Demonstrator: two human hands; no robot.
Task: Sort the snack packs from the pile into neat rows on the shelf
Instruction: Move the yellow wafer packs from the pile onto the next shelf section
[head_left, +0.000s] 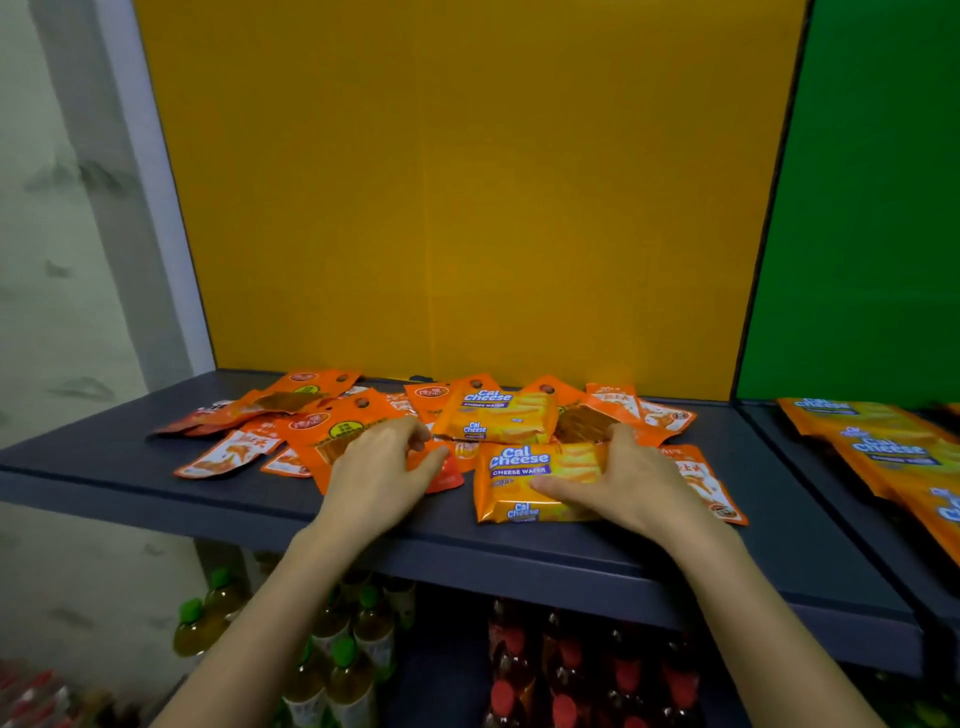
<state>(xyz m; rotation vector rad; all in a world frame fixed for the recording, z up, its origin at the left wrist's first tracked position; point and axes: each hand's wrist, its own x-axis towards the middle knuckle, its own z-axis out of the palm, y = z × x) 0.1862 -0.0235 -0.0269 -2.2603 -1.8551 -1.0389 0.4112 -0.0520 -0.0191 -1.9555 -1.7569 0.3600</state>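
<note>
The head view looks down on a dark shelf (124, 457) that crosses the middle of the frame, backed by a yellow panel (467, 182) with a green panel (872, 208) at the upper right. The pile (244, 441) of orange snack packs lies loose and overlapping across the centre of the shelf. The left hand (379, 467), just left of centre, has its fingers curled over a large orange pack (332, 436) in the pile, thumb spread toward the right. The right hand (634, 483) clasps the near Cal Cheese pack (524, 483) at the front of the shelf, fingers over its top right corner and thumb lying across its face. A second Cal Cheese pack (493, 413) rests on the pile behind it. At the right edge, more Cal Cheese packs (883, 452) lie in a row on the neighbouring shelf. Below, green-capped bottles (353, 654) and red-capped bottles (571, 675) stand at the bottom of the frame.
</note>
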